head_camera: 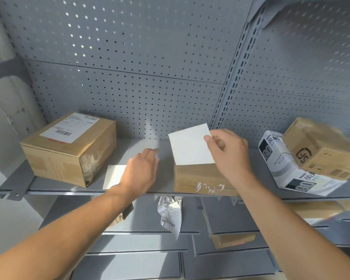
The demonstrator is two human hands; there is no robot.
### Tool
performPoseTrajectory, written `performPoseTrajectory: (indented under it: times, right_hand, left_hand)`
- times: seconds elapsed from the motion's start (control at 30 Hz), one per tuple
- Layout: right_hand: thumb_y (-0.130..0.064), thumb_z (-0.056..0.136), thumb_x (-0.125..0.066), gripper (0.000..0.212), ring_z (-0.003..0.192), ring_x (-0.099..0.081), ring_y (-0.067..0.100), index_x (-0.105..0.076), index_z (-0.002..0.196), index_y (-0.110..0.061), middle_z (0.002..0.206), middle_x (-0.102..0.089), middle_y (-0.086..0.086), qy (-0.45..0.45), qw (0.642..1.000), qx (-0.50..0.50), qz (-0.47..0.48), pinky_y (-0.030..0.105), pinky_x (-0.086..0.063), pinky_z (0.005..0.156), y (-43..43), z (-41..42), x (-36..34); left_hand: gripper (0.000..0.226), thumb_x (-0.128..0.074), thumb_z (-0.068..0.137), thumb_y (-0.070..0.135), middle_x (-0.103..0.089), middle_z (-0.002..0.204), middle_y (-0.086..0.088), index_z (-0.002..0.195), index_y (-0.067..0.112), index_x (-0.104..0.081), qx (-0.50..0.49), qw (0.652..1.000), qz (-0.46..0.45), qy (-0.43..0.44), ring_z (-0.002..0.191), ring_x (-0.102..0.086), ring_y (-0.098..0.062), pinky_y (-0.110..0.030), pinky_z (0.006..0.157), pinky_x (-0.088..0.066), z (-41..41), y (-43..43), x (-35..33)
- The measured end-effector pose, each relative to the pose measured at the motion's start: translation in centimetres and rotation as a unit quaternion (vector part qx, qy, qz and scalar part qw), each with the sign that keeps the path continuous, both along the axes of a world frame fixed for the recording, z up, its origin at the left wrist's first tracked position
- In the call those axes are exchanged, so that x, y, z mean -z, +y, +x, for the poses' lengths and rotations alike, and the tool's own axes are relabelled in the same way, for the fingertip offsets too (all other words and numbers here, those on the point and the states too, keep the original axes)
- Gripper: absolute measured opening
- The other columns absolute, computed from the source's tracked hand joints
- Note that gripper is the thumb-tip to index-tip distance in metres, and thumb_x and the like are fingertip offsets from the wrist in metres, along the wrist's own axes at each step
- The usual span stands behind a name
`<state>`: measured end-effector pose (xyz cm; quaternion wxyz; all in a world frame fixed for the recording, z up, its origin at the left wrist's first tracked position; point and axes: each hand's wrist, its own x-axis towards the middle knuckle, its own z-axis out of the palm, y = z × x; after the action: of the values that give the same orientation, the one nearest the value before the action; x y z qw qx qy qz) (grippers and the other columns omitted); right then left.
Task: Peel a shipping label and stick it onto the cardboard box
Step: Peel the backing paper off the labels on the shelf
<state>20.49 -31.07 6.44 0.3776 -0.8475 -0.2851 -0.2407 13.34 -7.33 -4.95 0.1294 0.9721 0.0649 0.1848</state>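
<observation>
I count three cardboard boxes on the upper shelf point(150, 142) — labelled box point(69, 148) left, plain box point(202, 178) middle, logo box point(319, 148) right. Two blank white sheets: held sheet point(190, 146), flat sheet point(114, 175). One printed white bag point(287, 166). Two hands: left hand point(139, 172), right hand point(230, 152). Lower down — one crumpled label point(170, 213), one flat carton point(230, 237).

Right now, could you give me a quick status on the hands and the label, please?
Right hand pinching white label over middle box. Left hand open on white sheet. Nothing in the way.
</observation>
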Motion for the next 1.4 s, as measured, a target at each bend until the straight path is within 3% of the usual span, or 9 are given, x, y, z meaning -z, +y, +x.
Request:
performPoseTrajectory:
  times: [0.13, 0.2, 0.3, 0.4, 0.47, 0.7, 1.0, 1.2, 1.4]
  right_hand:
    - [-0.013, 0.094, -0.071, 0.008, 0.063, -0.051, 0.009, -0.078, 0.092, -0.01, 0.081, -0.061, 0.001, -0.069, 0.996, -0.022, 0.055, 0.02, -0.041, 0.064, 0.1, -0.6, -0.6]
    - [-0.012, 0.095, -0.07, 0.011, 0.067, -0.055, 0.015, -0.079, 0.1, -0.009, 0.087, -0.062, 0.003, -0.114, 0.991, -0.042, 0.057, 0.027, -0.046, 0.065, 0.3, -0.8, -0.6]
    - [-0.015, 0.098, -0.069, 0.015, 0.074, -0.06, 0.023, -0.081, 0.106, -0.01, 0.087, -0.064, 0.007, -0.207, 0.974, -0.082, 0.041, 0.04, -0.05, 0.064, 0.7, -1.1, -0.6]
    - [-0.013, 0.097, -0.07, 0.015, 0.072, -0.059, 0.026, -0.081, 0.106, -0.009, 0.085, -0.066, 0.007, -0.261, 0.958, -0.117, 0.015, 0.04, -0.05, 0.063, 1.0, -2.0, -0.7]
    - [-0.012, 0.096, -0.071, 0.015, 0.07, -0.058, 0.026, -0.081, 0.107, -0.011, 0.084, -0.068, 0.006, -0.279, 0.952, -0.128, -0.009, 0.037, -0.049, 0.062, 1.1, -2.5, -0.5]
    - [-0.011, 0.096, -0.07, 0.017, 0.069, -0.054, 0.026, -0.081, 0.109, -0.013, 0.087, -0.069, 0.006, -0.287, 0.944, -0.163, -0.017, 0.04, -0.048, 0.052, 1.8, -2.8, 1.0]
    - [-0.008, 0.097, -0.068, 0.016, 0.077, -0.061, 0.029, -0.081, 0.104, -0.013, 0.094, -0.071, 0.006, -0.283, 0.948, -0.144, -0.034, 0.042, -0.053, 0.054, 1.4, -2.6, 1.9]
    - [-0.001, 0.09, -0.066, 0.024, 0.085, -0.063, 0.027, -0.078, 0.109, -0.009, 0.101, -0.068, 0.007, -0.242, 0.957, -0.15, -0.048, 0.042, -0.055, 0.065, 0.3, -2.4, 1.9]
    - [-0.008, 0.094, -0.066, 0.028, 0.087, -0.061, 0.012, -0.071, 0.121, -0.012, 0.112, -0.065, 0.001, -0.114, 0.984, -0.133, 0.031, 0.027, -0.048, 0.065, 0.0, -1.6, -2.0]
  left_hand:
    - [0.042, -0.032, 0.111, 0.036, -0.077, 0.104, 0.003, 0.124, 0.018, -0.067, 0.038, 0.957, -0.284, -0.045, 0.094, -0.07, -0.024, -0.035, 0.085, -0.051, -1.8, -3.1, -5.1]
    - [0.042, -0.035, 0.111, 0.039, -0.08, 0.095, 0.003, 0.113, 0.017, -0.072, 0.052, 0.89, -0.452, -0.018, 0.09, -0.073, -0.022, -0.032, 0.079, -0.049, -2.5, -4.3, -7.5]
    - [0.056, -0.033, 0.108, 0.051, -0.081, 0.107, -0.008, 0.12, 0.009, -0.069, 0.072, 0.744, -0.664, 0.025, 0.103, -0.075, -0.027, -0.033, 0.083, -0.052, -3.1, -4.9, -10.3]
    - [0.062, -0.036, 0.105, 0.057, -0.078, 0.113, -0.018, 0.121, 0.004, -0.065, 0.079, 0.654, -0.752, 0.024, 0.107, -0.076, -0.03, -0.034, 0.086, -0.056, -3.5, -4.8, -12.0]
    - [0.063, -0.04, 0.104, 0.055, -0.077, 0.113, -0.022, 0.124, 0.001, -0.064, 0.087, 0.632, -0.77, 0.012, 0.103, -0.077, -0.03, -0.032, 0.082, -0.059, -3.7, -4.7, -12.6]
    - [0.029, -0.057, 0.103, 0.027, -0.08, 0.102, -0.015, 0.103, 0.006, -0.077, 0.095, 0.628, -0.772, -0.027, 0.084, -0.078, -0.019, -0.025, 0.071, -0.061, -4.1, -4.4, -12.5]
    - [0.016, -0.062, 0.098, 0.003, -0.08, 0.109, -0.013, 0.104, 0.007, -0.077, 0.097, 0.607, -0.785, -0.08, 0.093, -0.079, -0.022, -0.029, 0.075, -0.063, -4.2, -3.6, -11.9]
    - [0.018, -0.064, 0.098, 0.002, -0.081, 0.108, -0.008, 0.108, 0.009, -0.076, 0.081, 0.706, -0.698, -0.094, 0.097, -0.079, -0.023, -0.039, 0.088, -0.063, -3.9, -2.3, -11.6]
    - [0.023, -0.064, 0.097, -0.001, -0.081, 0.106, 0.003, 0.108, 0.013, -0.077, 0.131, 0.794, -0.592, -0.056, 0.097, -0.078, -0.016, -0.024, 0.08, -0.061, -4.3, -1.3, -13.0]
